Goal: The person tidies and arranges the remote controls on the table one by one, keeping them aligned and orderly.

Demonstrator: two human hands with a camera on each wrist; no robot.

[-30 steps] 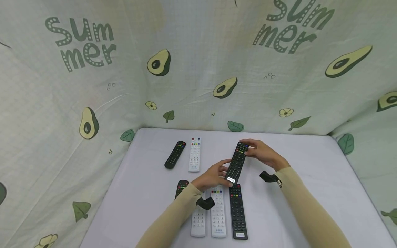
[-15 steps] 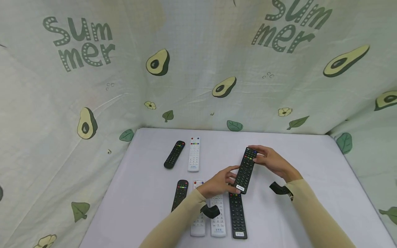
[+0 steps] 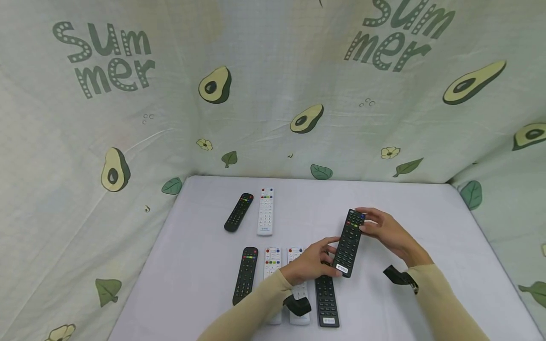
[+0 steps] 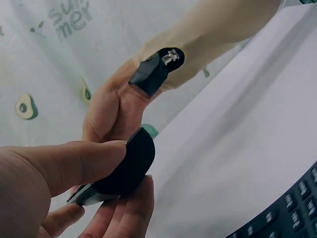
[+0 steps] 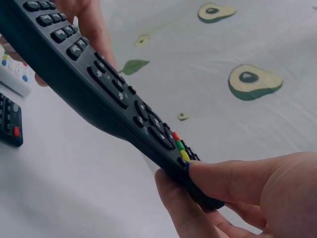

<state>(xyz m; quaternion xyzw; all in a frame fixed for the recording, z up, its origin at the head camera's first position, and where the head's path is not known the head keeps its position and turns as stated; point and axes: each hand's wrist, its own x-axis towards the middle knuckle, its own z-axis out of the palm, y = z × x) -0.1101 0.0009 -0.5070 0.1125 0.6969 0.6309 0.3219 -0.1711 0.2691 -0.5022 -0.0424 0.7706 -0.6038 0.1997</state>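
Note:
A black remote control [image 3: 349, 242] is held in the air, tilted, between both hands. My left hand [image 3: 313, 261] grips its lower end, thumb on one side and fingers on the other, as the left wrist view also shows. At the upper end, near the coloured buttons, my right hand [image 3: 390, 234] pinches it between thumb and fingers; the right wrist view shows the thumb [image 5: 233, 179] on the button side. Beneath the left hand lies another black remote control [image 3: 327, 303], its top partly hidden. A white remote control [image 3: 300, 291] beside it is partly covered by the left hand and wrist.
Another white remote [image 3: 272, 258] lies half under the left sleeve, with a black remote [image 3: 245, 274] to its left. Farther back rest a small black remote [image 3: 239, 212] and a white remote [image 3: 265, 211]. A patterned cloth wall [image 3: 256, 137] rises behind the white table [image 3: 426, 208].
Both hands have carried the black remote control to the right and nearer the person. More of the front-row remotes at the left now shows.

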